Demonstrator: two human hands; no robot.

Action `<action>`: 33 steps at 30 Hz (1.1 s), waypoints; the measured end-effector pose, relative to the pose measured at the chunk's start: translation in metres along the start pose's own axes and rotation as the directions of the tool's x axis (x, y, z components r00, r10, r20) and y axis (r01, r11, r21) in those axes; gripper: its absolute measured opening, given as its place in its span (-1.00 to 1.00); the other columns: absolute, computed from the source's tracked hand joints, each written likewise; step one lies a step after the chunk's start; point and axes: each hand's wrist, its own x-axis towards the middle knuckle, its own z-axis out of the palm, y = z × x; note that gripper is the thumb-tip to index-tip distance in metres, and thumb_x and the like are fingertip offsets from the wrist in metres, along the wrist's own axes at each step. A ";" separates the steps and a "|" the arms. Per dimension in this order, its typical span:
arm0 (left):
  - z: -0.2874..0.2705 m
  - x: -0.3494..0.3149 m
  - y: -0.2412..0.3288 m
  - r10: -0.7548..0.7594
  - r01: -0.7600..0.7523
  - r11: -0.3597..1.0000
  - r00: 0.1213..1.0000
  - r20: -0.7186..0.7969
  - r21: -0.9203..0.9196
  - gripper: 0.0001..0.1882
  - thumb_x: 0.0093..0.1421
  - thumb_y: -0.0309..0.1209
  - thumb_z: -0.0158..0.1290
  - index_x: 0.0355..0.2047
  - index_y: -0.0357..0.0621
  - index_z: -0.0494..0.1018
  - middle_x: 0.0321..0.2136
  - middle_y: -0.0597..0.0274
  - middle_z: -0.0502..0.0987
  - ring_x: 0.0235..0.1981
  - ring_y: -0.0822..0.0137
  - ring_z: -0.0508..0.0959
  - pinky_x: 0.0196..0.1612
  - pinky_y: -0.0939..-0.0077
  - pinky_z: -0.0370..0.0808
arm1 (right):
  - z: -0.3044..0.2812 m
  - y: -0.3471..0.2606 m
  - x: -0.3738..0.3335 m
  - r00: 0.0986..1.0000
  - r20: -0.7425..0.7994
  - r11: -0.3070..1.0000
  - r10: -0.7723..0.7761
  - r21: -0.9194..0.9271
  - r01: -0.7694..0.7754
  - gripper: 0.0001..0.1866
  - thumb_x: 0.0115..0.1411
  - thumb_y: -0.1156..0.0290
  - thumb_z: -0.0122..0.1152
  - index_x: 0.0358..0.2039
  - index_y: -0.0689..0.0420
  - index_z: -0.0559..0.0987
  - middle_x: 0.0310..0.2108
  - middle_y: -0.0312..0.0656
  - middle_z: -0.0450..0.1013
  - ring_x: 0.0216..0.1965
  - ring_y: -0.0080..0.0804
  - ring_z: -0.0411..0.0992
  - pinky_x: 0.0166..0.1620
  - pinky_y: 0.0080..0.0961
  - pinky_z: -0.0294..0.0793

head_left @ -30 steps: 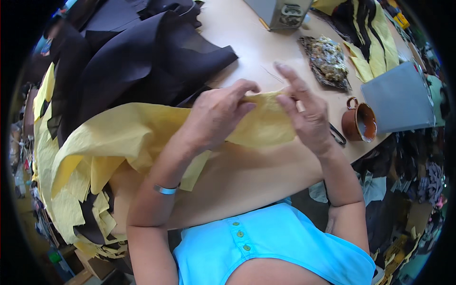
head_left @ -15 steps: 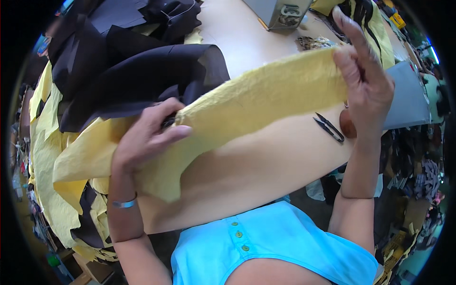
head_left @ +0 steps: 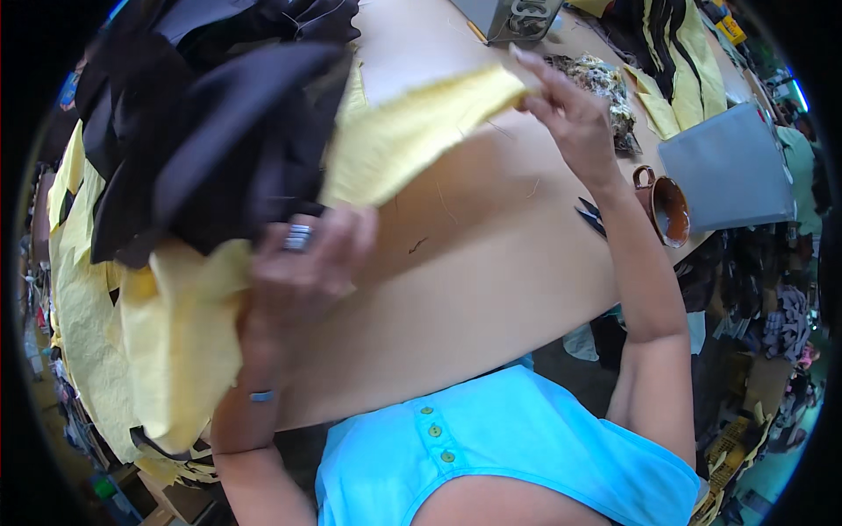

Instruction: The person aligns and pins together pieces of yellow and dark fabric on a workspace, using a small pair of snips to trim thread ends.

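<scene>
A fabric piece, black on one face and yellow on the other, hangs between my hands above the table. My right hand (head_left: 574,123) is closed on the far right end of its yellow strip (head_left: 421,127). My left hand (head_left: 311,259), blurred by motion and with a ring on a finger, is curled at the piece's lower edge, where black cloth (head_left: 254,140) meets yellow. Behind and left of it, more black and yellow cloth (head_left: 88,307) drapes over the table's left side. Black thread snips (head_left: 592,216) lie partly hidden by my right forearm.
A brown glazed mug (head_left: 671,215) stands right of my forearm, against a grey plastic bin (head_left: 728,171). Beyond my right hand lies a heap of thread scraps (head_left: 605,88). A grey metal box (head_left: 517,19) is at the far edge. Loose threads lie on the tan table (head_left: 491,289).
My right hand has moved left with the strip's end. The piece has swung round, with black cloth rising on the left. My left hand has shifted slightly right. The mug has come into fuller view.
</scene>
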 end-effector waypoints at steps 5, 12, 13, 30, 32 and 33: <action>0.024 0.004 0.050 -0.013 0.016 0.951 1.000 0.011 -0.307 -0.65 -0.07 -0.46 -0.03 -0.20 -0.05 0.45 -0.35 0.37 0.39 -0.62 0.54 0.40 -0.50 0.61 0.39 | -0.016 0.036 -0.043 0.979 0.099 0.964 -0.176 -0.186 0.192 -0.44 0.02 0.71 0.08 0.04 -0.08 0.44 -0.37 -0.10 0.51 -0.44 -0.31 0.50 -0.32 -0.50 0.46; 0.017 0.013 0.061 0.031 0.016 0.894 0.995 0.096 -0.449 -0.62 -0.12 -0.48 0.01 -0.20 -0.14 0.46 -0.30 0.26 0.41 -0.58 0.42 0.46 -0.43 0.53 0.46 | -0.021 0.004 -0.078 0.991 0.131 0.945 0.007 -0.326 0.036 -0.38 -0.05 0.73 -0.06 0.06 -0.02 0.42 -0.38 -0.12 0.49 -0.36 -0.20 0.44 -0.21 -0.38 0.41; 0.015 0.015 0.063 0.036 0.007 0.892 0.996 0.086 -0.452 -0.63 -0.12 -0.49 0.01 -0.21 -0.14 0.46 -0.30 0.26 0.41 -0.58 0.42 0.46 -0.43 0.52 0.46 | -0.016 0.004 -0.082 0.985 0.167 0.959 0.032 -0.283 0.017 -0.39 -0.05 0.73 -0.06 0.06 -0.01 0.42 -0.38 -0.12 0.49 -0.36 -0.20 0.44 -0.21 -0.38 0.41; 0.022 0.009 0.064 0.064 -0.041 0.921 0.997 0.047 -0.388 -0.66 -0.08 -0.46 -0.03 -0.23 -0.15 0.47 -0.19 0.33 0.45 -0.59 0.60 0.44 -0.51 0.70 0.39 | -0.155 -0.015 -0.112 0.810 0.152 0.482 0.567 -0.858 -0.177 -0.37 -0.32 0.09 0.41 -0.17 0.09 0.58 0.22 -0.11 0.06 0.26 -0.07 -0.01 0.17 -0.23 0.13; 0.024 0.013 0.065 0.064 -0.047 0.921 0.997 0.032 -0.387 -0.66 -0.09 -0.46 -0.03 -0.23 -0.15 0.47 -0.20 0.33 0.45 -0.59 0.60 0.44 -0.51 0.70 0.39 | -0.156 -0.011 -0.114 0.802 0.169 0.472 0.572 -0.868 -0.154 -0.39 -0.31 0.09 0.41 -0.18 0.09 0.58 0.22 -0.08 0.06 0.26 -0.06 -0.01 0.17 -0.22 0.13; 0.024 0.015 0.065 0.068 -0.049 0.924 0.997 0.036 -0.380 -0.67 -0.09 -0.46 -0.03 -0.23 -0.15 0.47 -0.20 0.33 0.45 -0.60 0.60 0.44 -0.51 0.70 0.39 | -0.158 -0.009 -0.115 0.800 0.173 0.461 0.574 -0.876 -0.142 -0.40 -0.31 0.09 0.41 -0.19 0.09 0.58 0.22 -0.06 0.06 0.26 -0.06 -0.01 0.17 -0.22 0.12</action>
